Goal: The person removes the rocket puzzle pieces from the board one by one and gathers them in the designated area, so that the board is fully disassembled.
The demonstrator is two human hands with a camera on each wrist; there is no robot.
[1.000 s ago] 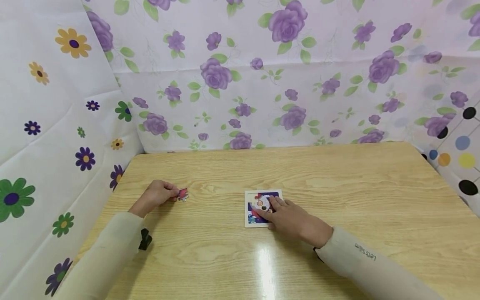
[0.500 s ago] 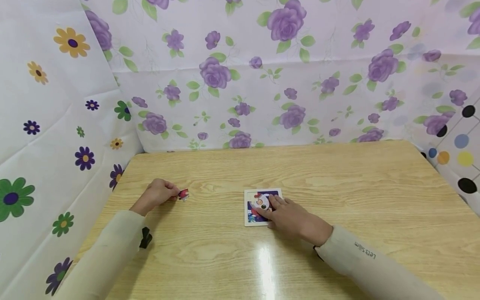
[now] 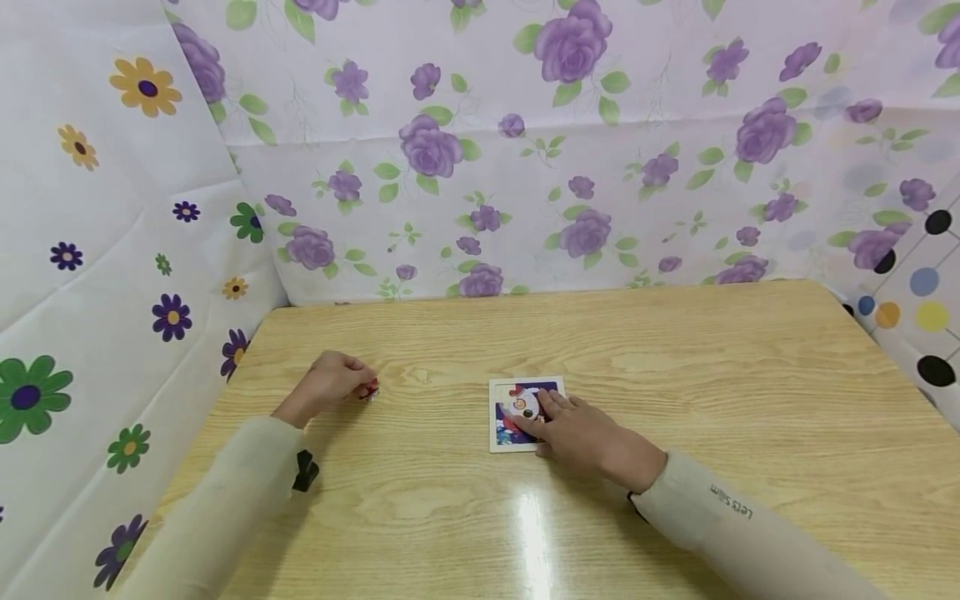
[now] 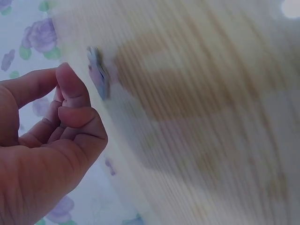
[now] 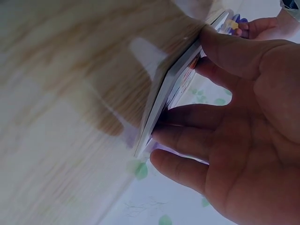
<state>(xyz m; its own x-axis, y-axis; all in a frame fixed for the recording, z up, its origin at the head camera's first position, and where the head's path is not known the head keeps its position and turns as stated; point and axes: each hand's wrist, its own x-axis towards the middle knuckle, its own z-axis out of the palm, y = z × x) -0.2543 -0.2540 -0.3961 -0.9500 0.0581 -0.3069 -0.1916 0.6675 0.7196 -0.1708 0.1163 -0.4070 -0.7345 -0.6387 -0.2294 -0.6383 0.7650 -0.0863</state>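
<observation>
In the head view, a small jigsaw puzzle (image 3: 516, 403) with a cartoon picture sits in a square white frame at the table's middle. My right hand (image 3: 588, 442) lies over its right side, fairly straight fingers spread on it; the right wrist view has thumb and fingertips at the frame (image 5: 168, 89). To the left, my left hand (image 3: 335, 382) bends its fingers beside a loose red-and-dark jigsaw piece (image 3: 370, 389), partly covered by the fingertips. The left wrist view puts that piece (image 4: 98, 72) on the table just beyond the fingers, with nothing between index finger and thumb.
A wooden table (image 3: 420, 500) carries the puzzle and the loose piece. Behind it hangs a purple-flowered cloth (image 3: 480, 167), and a white cloth with bright flowers (image 3: 112, 217) stands along the left side. Bare tabletop lies between the two hands.
My left hand has shifted right, so its fingertips now cover part of the loose jigsaw piece, which showed more fully before. The right hand and the framed puzzle stay put.
</observation>
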